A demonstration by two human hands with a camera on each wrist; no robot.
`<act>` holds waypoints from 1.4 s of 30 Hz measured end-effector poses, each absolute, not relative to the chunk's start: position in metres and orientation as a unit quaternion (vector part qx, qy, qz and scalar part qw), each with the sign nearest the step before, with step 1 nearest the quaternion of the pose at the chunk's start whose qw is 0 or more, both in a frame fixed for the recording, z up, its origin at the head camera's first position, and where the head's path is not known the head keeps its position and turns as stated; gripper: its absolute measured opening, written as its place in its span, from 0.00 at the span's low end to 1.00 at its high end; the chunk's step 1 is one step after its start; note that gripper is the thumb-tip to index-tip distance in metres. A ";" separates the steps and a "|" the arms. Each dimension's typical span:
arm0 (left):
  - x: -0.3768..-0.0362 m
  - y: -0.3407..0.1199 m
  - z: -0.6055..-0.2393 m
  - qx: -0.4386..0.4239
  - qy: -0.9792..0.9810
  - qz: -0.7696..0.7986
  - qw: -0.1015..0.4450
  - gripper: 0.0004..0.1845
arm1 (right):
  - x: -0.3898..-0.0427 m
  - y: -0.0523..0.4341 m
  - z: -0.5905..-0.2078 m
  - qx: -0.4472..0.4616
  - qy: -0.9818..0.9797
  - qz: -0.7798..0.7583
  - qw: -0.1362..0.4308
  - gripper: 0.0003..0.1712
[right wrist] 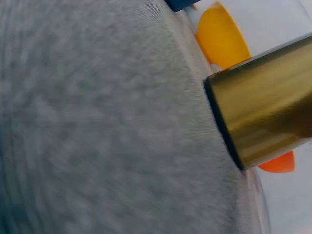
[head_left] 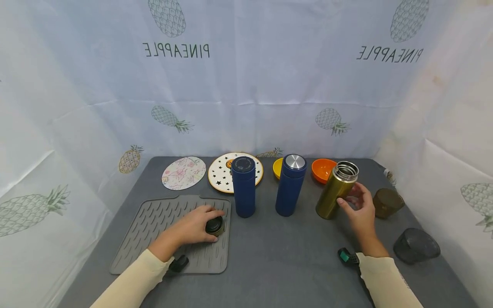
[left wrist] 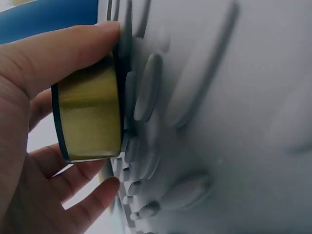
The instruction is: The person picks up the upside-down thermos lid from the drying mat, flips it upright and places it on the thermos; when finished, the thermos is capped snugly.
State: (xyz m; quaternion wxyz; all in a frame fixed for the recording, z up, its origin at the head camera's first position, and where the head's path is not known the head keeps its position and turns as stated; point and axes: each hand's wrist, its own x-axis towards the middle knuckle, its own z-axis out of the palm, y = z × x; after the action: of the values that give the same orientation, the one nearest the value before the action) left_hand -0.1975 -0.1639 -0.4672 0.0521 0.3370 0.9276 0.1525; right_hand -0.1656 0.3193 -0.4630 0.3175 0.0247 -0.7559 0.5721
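A gold thermos lid (head_left: 214, 226) with a black top is at the right part of a grey ridged drying mat (head_left: 169, 259). My left hand (head_left: 199, 224) holds it, thumb on one side and fingers on the other; its lower edge is at the mat's ridges in the left wrist view. To the right, an uncapped gold thermos bottle (head_left: 333, 194) shows its steel mouth. My right hand (head_left: 361, 207) holds its right side, thumb in front and fingers partly hidden behind. The bottle's dark-edged base appears in the right wrist view, where the hand is barely seen.
Two blue thermos bottles (head_left: 245, 190) stand capped mid-table. Behind are a star-patterned plate (head_left: 221, 179), a pink-patterned oval mat (head_left: 184, 173), a yellow bowl (head_left: 277, 168) and an orange bowl (head_left: 322, 170). A brown cup (head_left: 387, 203) and a dark grey cup (head_left: 416, 246) sit at right.
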 end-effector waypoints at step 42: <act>-0.186 0.027 -0.389 0.543 0.741 0.382 -0.097 0.31 | -0.186 0.335 -0.486 -0.015 -0.845 0.483 0.230 0.41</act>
State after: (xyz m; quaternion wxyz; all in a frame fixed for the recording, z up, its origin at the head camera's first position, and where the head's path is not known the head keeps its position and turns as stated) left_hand -0.1856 0.0271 -0.3890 -0.0972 0.5429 0.7415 0.3822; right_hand -0.1858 0.3346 -0.4858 0.2297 -0.0146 -0.8449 0.4828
